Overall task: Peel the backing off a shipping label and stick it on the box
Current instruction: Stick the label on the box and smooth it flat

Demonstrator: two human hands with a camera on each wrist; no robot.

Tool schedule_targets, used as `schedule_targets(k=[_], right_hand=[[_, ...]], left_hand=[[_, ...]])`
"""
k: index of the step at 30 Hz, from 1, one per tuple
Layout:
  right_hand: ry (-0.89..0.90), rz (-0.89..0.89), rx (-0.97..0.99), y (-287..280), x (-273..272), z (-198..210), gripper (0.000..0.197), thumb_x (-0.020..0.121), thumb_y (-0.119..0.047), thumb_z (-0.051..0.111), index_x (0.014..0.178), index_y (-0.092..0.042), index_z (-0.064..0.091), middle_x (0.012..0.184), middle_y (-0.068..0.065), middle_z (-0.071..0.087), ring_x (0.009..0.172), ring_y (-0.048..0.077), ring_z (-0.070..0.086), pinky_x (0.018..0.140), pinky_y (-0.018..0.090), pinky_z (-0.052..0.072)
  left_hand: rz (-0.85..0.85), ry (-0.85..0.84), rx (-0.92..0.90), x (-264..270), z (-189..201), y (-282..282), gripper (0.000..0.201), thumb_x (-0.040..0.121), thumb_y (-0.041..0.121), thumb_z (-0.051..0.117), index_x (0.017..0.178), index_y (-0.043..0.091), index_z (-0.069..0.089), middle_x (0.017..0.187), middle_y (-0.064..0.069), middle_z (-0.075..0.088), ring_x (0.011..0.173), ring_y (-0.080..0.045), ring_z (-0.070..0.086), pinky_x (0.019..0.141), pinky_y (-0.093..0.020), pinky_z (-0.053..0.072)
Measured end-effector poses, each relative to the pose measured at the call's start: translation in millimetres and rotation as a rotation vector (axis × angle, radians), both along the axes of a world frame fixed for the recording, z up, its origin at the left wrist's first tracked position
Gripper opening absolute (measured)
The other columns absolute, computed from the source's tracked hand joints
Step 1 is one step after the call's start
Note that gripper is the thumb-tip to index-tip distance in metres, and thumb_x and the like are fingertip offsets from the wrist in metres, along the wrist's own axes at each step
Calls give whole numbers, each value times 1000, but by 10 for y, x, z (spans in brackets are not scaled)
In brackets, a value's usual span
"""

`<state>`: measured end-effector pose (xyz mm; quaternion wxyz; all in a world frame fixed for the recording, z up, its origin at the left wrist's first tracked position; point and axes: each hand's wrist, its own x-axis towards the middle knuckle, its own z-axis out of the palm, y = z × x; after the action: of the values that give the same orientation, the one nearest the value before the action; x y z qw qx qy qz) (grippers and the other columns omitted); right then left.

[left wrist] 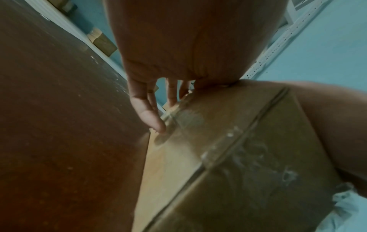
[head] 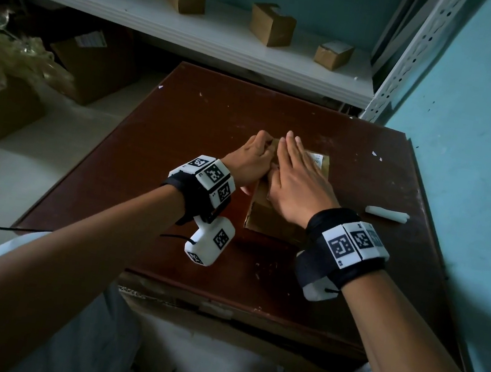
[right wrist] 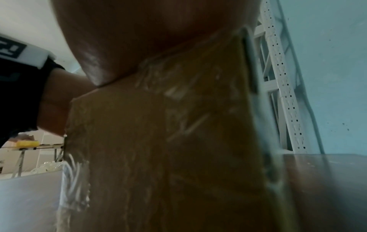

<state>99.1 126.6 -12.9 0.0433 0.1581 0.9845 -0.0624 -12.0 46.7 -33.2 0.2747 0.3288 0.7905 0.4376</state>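
A small brown cardboard box (head: pixel 270 222) sealed with clear tape lies on the dark brown table (head: pixel 211 109). My right hand (head: pixel 296 174) lies flat on the box's top, fingers straight and together, and presses on a white shipping label (head: pixel 317 158). Only the label's far right corner shows past the fingers. My left hand (head: pixel 252 158) holds the box at its left side, with its fingers curled at the far left corner. In the left wrist view the fingertips (left wrist: pixel 158 125) touch the box (left wrist: pixel 228 157) at its edge. The right wrist view shows the palm on the taped box (right wrist: pixel 158 141).
A white rolled-up strip of paper (head: pixel 387 214) lies on the table to the right of the box. Behind the table runs a white shelf (head: pixel 197 33) with several small cardboard boxes. A turquoise wall (head: pixel 488 127) stands close on the right. Larger cartons (head: pixel 96 65) sit on the floor at left.
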Motion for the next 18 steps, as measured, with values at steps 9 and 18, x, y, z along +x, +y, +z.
schedule_targets(k=[9,18], right_hand=[[-6,-8,-86,99,-65,3,58,105,-34,12,154,-10,-5,162,3,-15,149,11,-13,122,30,-5],[-8,-44,-84,236,-70,-21,58,104,-36,11,155,-13,-5,162,1,-14,149,10,-12,123,33,-4]], left_hand=[[-30,77,-24,-4,22,12,32,105,34,27,128,16,39,126,-10,49,103,-19,52,77,-37,42],[-22,80,-43,-2,25,30,31,105,30,24,129,15,36,123,-7,45,105,-23,55,57,-26,43]])
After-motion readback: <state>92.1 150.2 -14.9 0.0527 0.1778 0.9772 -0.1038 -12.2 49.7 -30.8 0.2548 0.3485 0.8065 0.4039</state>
